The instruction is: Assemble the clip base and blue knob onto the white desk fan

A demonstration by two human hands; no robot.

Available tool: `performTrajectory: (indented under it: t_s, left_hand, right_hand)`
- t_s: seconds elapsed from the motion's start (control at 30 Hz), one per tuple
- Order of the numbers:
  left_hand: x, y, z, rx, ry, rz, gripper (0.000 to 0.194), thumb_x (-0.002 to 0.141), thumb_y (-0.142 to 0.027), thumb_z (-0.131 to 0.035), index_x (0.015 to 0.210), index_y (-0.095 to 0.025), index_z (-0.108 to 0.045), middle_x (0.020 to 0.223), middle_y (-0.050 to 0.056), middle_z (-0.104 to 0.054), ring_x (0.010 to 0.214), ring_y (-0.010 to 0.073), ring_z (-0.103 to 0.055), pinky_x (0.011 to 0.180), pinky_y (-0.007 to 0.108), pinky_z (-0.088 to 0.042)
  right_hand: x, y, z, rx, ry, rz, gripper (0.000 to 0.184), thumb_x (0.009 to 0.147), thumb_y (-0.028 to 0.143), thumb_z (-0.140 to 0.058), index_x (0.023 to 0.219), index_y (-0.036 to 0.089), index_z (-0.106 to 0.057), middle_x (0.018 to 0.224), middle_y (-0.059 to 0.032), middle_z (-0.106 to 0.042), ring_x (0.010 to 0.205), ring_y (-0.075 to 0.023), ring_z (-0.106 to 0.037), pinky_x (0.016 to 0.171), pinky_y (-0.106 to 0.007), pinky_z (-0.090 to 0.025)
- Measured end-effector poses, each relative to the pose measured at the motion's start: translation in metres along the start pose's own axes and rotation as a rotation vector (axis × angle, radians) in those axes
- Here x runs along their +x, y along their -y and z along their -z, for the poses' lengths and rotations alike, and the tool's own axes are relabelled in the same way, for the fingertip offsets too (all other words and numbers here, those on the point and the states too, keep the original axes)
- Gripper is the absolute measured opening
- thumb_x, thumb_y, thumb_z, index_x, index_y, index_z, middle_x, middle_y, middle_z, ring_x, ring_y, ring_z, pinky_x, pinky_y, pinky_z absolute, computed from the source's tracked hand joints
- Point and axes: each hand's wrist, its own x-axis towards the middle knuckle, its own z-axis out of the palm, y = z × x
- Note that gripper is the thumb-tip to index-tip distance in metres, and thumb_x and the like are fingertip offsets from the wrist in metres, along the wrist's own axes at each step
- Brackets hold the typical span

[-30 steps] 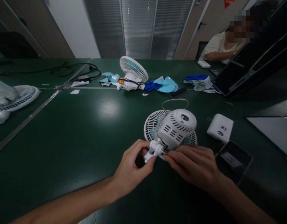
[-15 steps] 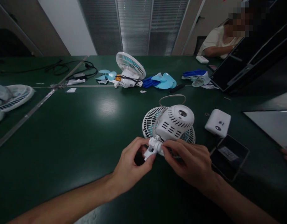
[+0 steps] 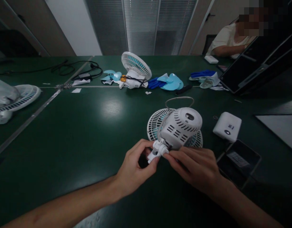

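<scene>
A white electric fan (image 3: pixel 181 126) lies grille-down on the green table, its slotted motor housing facing up. At its near side is a white plastic clamp bracket (image 3: pixel 157 149) joined to the housing. My left hand (image 3: pixel 134 167) pinches this bracket from the left between thumb and fingers. My right hand (image 3: pixel 195 164) has its thumb and index finger closed at the round knob (image 3: pixel 164 150) on the bracket's right side; its other fingers curl beside the housing. A pale cable (image 3: pixel 180 98) loops behind the fan.
To the right are a white power bank (image 3: pixel 227 126) and a dark clear-edged tray (image 3: pixel 239 161). Farther back stand another fan (image 3: pixel 135 69), blue fan blades (image 3: pixel 172 82) and gloves (image 3: pixel 205 77). A third fan (image 3: pixel 24 96) is at left. A person (image 3: pixel 231 41) sits at the far right.
The view has shifted slightly, so the scene sits a little further right. My right fingers have moved a little around the knob; my left hand keeps its grip on the bracket.
</scene>
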Motion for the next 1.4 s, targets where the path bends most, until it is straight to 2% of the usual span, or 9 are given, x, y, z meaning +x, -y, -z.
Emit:
performTrajectory:
  t_s: [0.13, 0.27, 0.37, 0.5, 0.7, 0.9, 1.1, 1.27, 1.4]
  left_hand:
    - [0.0001, 0.0013, 0.0003, -0.002, -0.006, -0.001, 0.029, 0.095, -0.019, -0.063, 0.124, -0.019, -0.061, 0.106, 0.006, -0.062, 0.09, 0.0179, -0.06, 0.079, 0.031, -0.05]
    - [-0.0006, 0.0024, 0.0006, 0.012, -0.006, 0.006, 0.031, 0.095, -0.019, -0.064, 0.125, -0.02, -0.06, 0.107, 0.006, -0.062, 0.09, 0.0182, -0.06, 0.08, 0.031, -0.05]
    - [-0.0009, 0.0024, 0.0007, 0.018, -0.003, -0.003, 0.029, 0.095, -0.02, -0.064, 0.123, -0.021, -0.06, 0.106, 0.005, -0.063, 0.089, 0.018, -0.059, 0.079, 0.031, -0.05]
    - [0.0003, 0.0019, 0.0011, 0.013, -0.015, 0.003, 0.029, 0.095, -0.019, -0.063, 0.124, -0.021, -0.06, 0.106, 0.005, -0.063, 0.089, 0.0172, -0.06, 0.079, 0.03, -0.049]
    - [0.0004, 0.0006, 0.0012, 0.025, -0.015, -0.008, 0.029, 0.095, -0.019, -0.064, 0.123, -0.021, -0.06, 0.104, 0.004, -0.063, 0.087, 0.017, -0.059, 0.077, 0.029, -0.049]
    - [0.0003, -0.0006, 0.0023, 0.025, -0.011, 0.005, 0.028, 0.095, -0.02, -0.063, 0.124, -0.02, -0.061, 0.106, 0.006, -0.064, 0.089, 0.0185, -0.06, 0.079, 0.031, -0.049]
    - [0.0002, -0.0005, 0.0017, 0.007, -0.006, 0.0, 0.028, 0.095, -0.02, -0.063, 0.123, -0.021, -0.06, 0.107, 0.006, -0.063, 0.09, 0.0185, -0.059, 0.078, 0.031, -0.049]
    - [0.0005, -0.0007, 0.001, 0.014, -0.007, 0.008, 0.028, 0.095, -0.02, -0.063, 0.123, -0.02, -0.06, 0.106, 0.007, -0.063, 0.09, 0.0187, -0.059, 0.079, 0.031, -0.049]
    - [-0.0006, 0.0002, 0.0008, 0.025, -0.009, 0.008, 0.028, 0.095, -0.02, -0.062, 0.123, -0.02, -0.06, 0.107, 0.007, -0.063, 0.091, 0.0188, -0.059, 0.079, 0.032, -0.049]
  right_hand:
    - [0.0, 0.0005, 0.0036, 0.114, 0.009, 0.042, 0.004, 0.092, 0.012, -0.067, 0.095, 0.015, -0.069, 0.069, 0.0027, -0.064, 0.055, -0.0084, -0.059, 0.053, -0.025, -0.042]
    - [0.0018, 0.0015, 0.0072, 0.144, -0.03, -0.007, 0.019, 0.094, 0.01, -0.063, 0.111, 0.015, -0.07, 0.076, 0.0022, -0.069, 0.06, -0.0067, -0.063, 0.057, -0.022, -0.046]
    - [0.0018, -0.0012, 0.0063, 0.05, -0.073, -0.073, 0.014, 0.094, 0.01, -0.064, 0.104, 0.017, -0.071, 0.075, 0.0031, -0.07, 0.058, -0.0061, -0.062, 0.057, -0.022, -0.046]
    - [-0.0004, -0.0025, 0.0031, 0.069, -0.055, -0.013, 0.007, 0.091, 0.01, -0.066, 0.092, 0.016, -0.07, 0.072, 0.0018, -0.069, 0.057, -0.0087, -0.063, 0.055, -0.024, -0.046]
    - [0.0003, 0.0012, 0.0058, 0.133, -0.031, -0.035, 0.02, 0.094, 0.01, -0.062, 0.111, 0.017, -0.07, 0.077, 0.002, -0.071, 0.06, -0.0074, -0.064, 0.057, -0.022, -0.047]
    - [0.0006, -0.0019, 0.0043, 0.107, -0.052, -0.051, 0.011, 0.092, 0.011, -0.064, 0.095, 0.018, -0.071, 0.073, 0.0027, -0.07, 0.056, -0.0079, -0.062, 0.054, -0.022, -0.046]
    - [0.0028, 0.0014, 0.0057, 0.142, -0.06, -0.068, 0.019, 0.095, 0.01, -0.06, 0.108, 0.017, -0.072, 0.074, 0.0022, -0.071, 0.056, -0.0077, -0.063, 0.053, -0.022, -0.046]
    - [0.0006, -0.0011, 0.0055, 0.089, -0.08, -0.07, 0.011, 0.092, 0.011, -0.063, 0.092, 0.018, -0.072, 0.072, 0.0016, -0.071, 0.056, -0.0085, -0.064, 0.053, -0.023, -0.046]
    - [0.0005, 0.0018, 0.0053, 0.173, -0.034, -0.017, 0.018, 0.094, 0.011, -0.06, 0.106, 0.017, -0.072, 0.075, 0.002, -0.071, 0.057, -0.0081, -0.064, 0.054, -0.023, -0.047]
